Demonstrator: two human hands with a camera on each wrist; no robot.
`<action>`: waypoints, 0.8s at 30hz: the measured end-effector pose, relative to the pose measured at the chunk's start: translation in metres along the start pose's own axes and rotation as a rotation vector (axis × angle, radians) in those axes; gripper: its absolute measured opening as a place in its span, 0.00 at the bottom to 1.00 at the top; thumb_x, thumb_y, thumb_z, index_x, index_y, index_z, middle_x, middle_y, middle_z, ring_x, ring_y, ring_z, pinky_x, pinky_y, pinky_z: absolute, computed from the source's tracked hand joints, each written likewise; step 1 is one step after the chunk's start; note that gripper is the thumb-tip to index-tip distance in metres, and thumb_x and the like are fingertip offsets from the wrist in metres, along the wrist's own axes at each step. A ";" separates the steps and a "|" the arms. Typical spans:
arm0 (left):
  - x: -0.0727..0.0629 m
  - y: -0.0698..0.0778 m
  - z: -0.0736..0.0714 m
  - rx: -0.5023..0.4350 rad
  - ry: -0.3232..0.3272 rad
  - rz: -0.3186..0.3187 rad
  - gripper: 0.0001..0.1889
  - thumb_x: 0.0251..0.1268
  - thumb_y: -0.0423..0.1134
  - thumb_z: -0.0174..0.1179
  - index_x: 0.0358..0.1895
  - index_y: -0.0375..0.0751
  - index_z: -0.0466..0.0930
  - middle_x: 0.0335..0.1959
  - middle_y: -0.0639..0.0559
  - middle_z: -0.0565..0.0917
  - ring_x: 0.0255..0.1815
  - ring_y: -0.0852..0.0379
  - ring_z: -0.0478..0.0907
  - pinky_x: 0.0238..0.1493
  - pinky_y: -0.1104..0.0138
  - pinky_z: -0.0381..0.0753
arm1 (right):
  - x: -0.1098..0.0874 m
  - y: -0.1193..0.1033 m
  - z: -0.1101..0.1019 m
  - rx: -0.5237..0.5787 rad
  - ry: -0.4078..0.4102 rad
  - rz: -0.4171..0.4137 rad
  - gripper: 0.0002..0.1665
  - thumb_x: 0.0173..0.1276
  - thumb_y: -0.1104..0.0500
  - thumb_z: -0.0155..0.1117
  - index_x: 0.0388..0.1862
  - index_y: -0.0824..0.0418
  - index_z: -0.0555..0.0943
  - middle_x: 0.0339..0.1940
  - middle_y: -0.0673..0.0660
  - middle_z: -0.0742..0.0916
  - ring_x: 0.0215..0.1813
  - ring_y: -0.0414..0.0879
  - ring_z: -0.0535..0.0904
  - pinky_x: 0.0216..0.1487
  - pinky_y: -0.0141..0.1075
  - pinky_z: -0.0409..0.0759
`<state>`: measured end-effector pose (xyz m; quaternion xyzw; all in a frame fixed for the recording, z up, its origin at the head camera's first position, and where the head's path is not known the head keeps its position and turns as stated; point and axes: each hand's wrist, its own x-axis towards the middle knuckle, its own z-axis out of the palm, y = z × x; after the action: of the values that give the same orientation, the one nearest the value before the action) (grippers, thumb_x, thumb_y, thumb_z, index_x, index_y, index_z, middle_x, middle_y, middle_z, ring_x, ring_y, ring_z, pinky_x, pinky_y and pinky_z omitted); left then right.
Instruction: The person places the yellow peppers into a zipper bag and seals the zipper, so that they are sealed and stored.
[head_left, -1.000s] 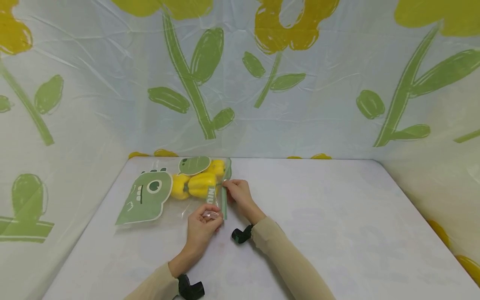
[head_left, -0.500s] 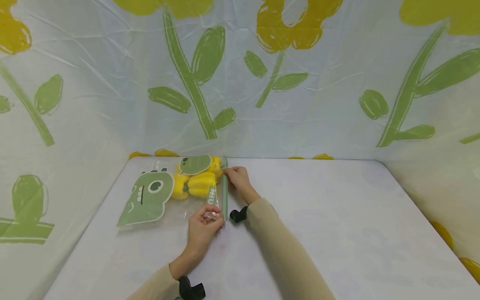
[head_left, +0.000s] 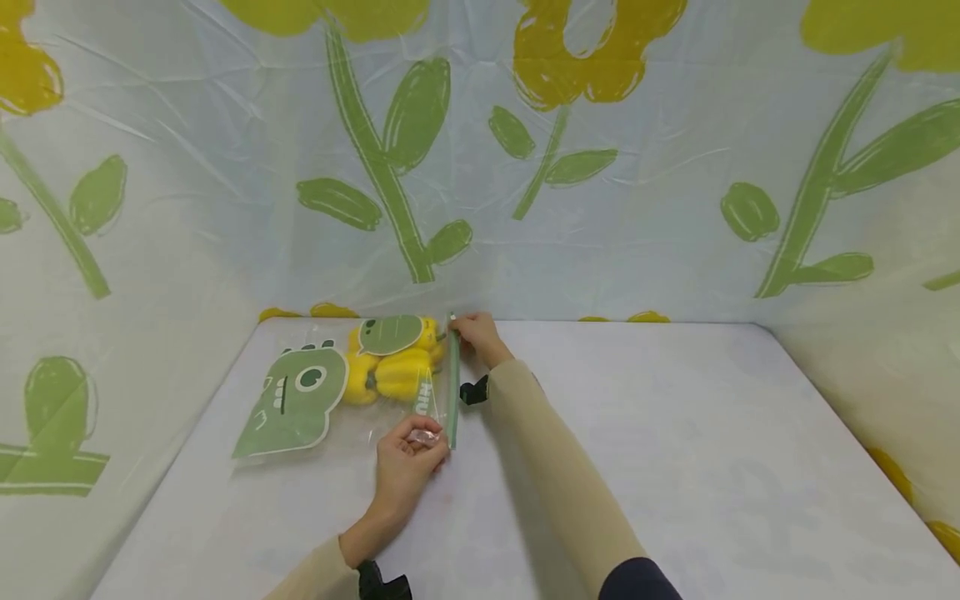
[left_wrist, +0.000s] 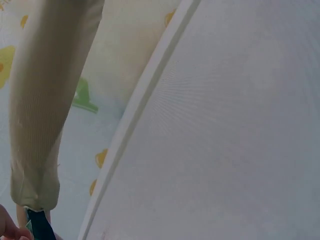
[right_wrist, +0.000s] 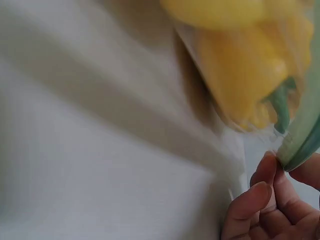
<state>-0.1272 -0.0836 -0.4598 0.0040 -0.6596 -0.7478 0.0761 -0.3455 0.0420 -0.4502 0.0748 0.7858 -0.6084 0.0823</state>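
Observation:
A clear zip bag with green monster prints lies at the left of the table in the head view. Inside it are several yellow bell peppers, one with its green stem visible in the right wrist view. Along the bag's right edge runs a green zip strip. My left hand pinches the bag at the near end of that strip, with crumpled clear plastic between the fingers. My right hand pinches the strip's far end between thumb and fingers. Only fingertips of the left hand show in its wrist view.
The white table extends to the right of the bag. Behind it hangs a flower-printed cloth, close beyond the right hand. Black wrist cameras sit at both sleeves.
My right hand has slid away from me along the zip strip to its far end, and the strip now looks straighter. The left hand keeps its place at the near corner.

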 end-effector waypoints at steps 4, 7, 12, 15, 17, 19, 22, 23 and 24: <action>-0.001 0.000 0.001 0.001 -0.012 0.011 0.08 0.52 0.15 0.61 0.35 0.27 0.77 0.18 0.50 0.79 0.15 0.59 0.73 0.19 0.72 0.74 | 0.011 0.000 0.000 0.023 -0.025 -0.017 0.18 0.65 0.60 0.62 0.15 0.61 0.72 0.12 0.53 0.70 0.17 0.45 0.66 0.22 0.35 0.66; -0.001 -0.002 0.001 0.007 -0.010 0.035 0.09 0.51 0.15 0.61 0.34 0.27 0.77 0.17 0.49 0.78 0.15 0.59 0.73 0.19 0.72 0.74 | 0.013 0.000 0.001 0.032 -0.030 -0.025 0.19 0.64 0.60 0.62 0.15 0.61 0.71 0.11 0.52 0.70 0.16 0.45 0.66 0.22 0.35 0.66; -0.001 -0.002 0.002 0.006 -0.023 0.059 0.09 0.51 0.14 0.61 0.34 0.26 0.77 0.17 0.47 0.78 0.14 0.58 0.73 0.19 0.73 0.74 | -0.002 0.001 -0.001 -0.029 0.030 -0.032 0.18 0.65 0.60 0.62 0.16 0.60 0.71 0.11 0.50 0.69 0.15 0.43 0.64 0.19 0.33 0.65; -0.001 -0.001 0.002 0.012 -0.034 0.057 0.09 0.52 0.15 0.61 0.35 0.26 0.77 0.17 0.46 0.79 0.14 0.58 0.73 0.19 0.73 0.74 | -0.019 0.005 -0.006 -0.065 0.024 -0.019 0.15 0.66 0.59 0.62 0.20 0.62 0.76 0.12 0.51 0.71 0.15 0.43 0.65 0.19 0.33 0.66; -0.001 -0.001 0.000 0.017 -0.032 0.049 0.09 0.52 0.15 0.61 0.35 0.26 0.77 0.17 0.46 0.78 0.14 0.59 0.73 0.19 0.73 0.73 | -0.032 0.007 -0.010 -0.067 -0.019 -0.014 0.13 0.66 0.58 0.62 0.25 0.65 0.81 0.14 0.52 0.74 0.17 0.42 0.66 0.20 0.32 0.67; -0.001 0.000 -0.001 0.026 -0.029 0.046 0.09 0.51 0.15 0.61 0.35 0.28 0.78 0.17 0.47 0.78 0.14 0.60 0.73 0.18 0.73 0.73 | -0.045 0.010 -0.014 -0.050 -0.069 -0.012 0.13 0.65 0.57 0.63 0.30 0.67 0.83 0.17 0.52 0.76 0.18 0.42 0.67 0.22 0.32 0.68; 0.000 0.001 -0.001 0.044 -0.037 0.050 0.09 0.51 0.16 0.61 0.35 0.29 0.78 0.17 0.48 0.78 0.15 0.60 0.73 0.18 0.73 0.72 | -0.065 0.014 -0.018 -0.033 -0.117 -0.024 0.13 0.64 0.57 0.65 0.31 0.69 0.84 0.18 0.53 0.77 0.19 0.42 0.67 0.23 0.32 0.68; -0.001 0.002 -0.002 0.050 -0.041 0.053 0.09 0.51 0.16 0.61 0.35 0.29 0.78 0.17 0.48 0.78 0.14 0.60 0.73 0.18 0.73 0.72 | -0.071 0.016 -0.019 -0.022 -0.129 -0.023 0.13 0.63 0.57 0.65 0.30 0.68 0.83 0.18 0.53 0.77 0.19 0.42 0.67 0.23 0.32 0.68; -0.001 0.002 -0.002 0.056 -0.043 0.054 0.09 0.51 0.16 0.61 0.35 0.29 0.78 0.17 0.49 0.78 0.15 0.60 0.73 0.18 0.73 0.72 | -0.076 0.017 -0.019 -0.011 -0.138 -0.026 0.12 0.63 0.58 0.65 0.29 0.68 0.83 0.18 0.53 0.76 0.19 0.42 0.66 0.23 0.32 0.68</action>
<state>-0.1261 -0.0856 -0.4583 -0.0277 -0.6816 -0.7266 0.0819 -0.2682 0.0633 -0.4450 0.0218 0.7824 -0.6089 0.1287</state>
